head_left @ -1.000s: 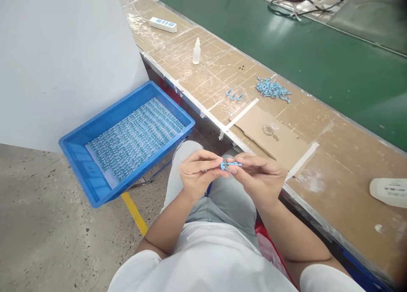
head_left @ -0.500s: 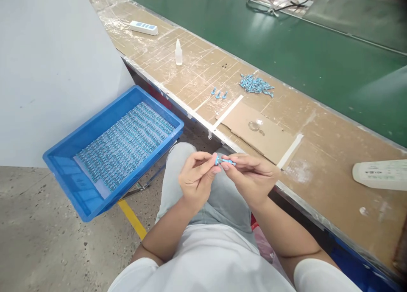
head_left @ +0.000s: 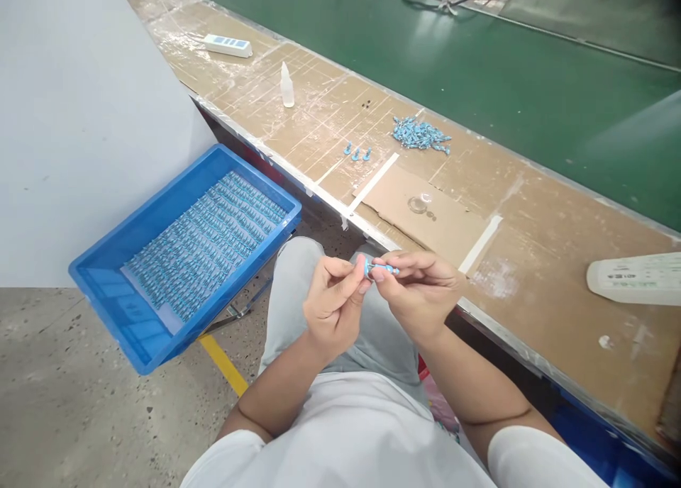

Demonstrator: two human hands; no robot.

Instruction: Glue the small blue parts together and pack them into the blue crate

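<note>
Above my lap, both hands pinch one small blue plastic piece [head_left: 384,267]. It has a round disc end on the left and a thin knobbed stem to the right. My left hand [head_left: 335,300] is closed on the disc end, and the fingertips of my right hand [head_left: 423,289] are closed on the stem. On the bench beyond, three similar blue pieces [head_left: 356,154] stand apart. A heap of small blue parts [head_left: 420,133] lies to their right. Rows of blue pieces [head_left: 207,240] fill much of the blue tray [head_left: 122,332] on my left.
A cardboard sheet [head_left: 452,222] with a clear wet-looking spot lies on the bench. A small dropper bottle [head_left: 287,87] stands farther left, near a power strip [head_left: 228,45]. A large translucent bottle [head_left: 633,279] lies at the right. Behind the bench runs a green belt [head_left: 479,91].
The view has shifted slightly, so the bench things appear a little farther left. My hands still pinch the blue piece, and more of its stem shows between my fingers.
</note>
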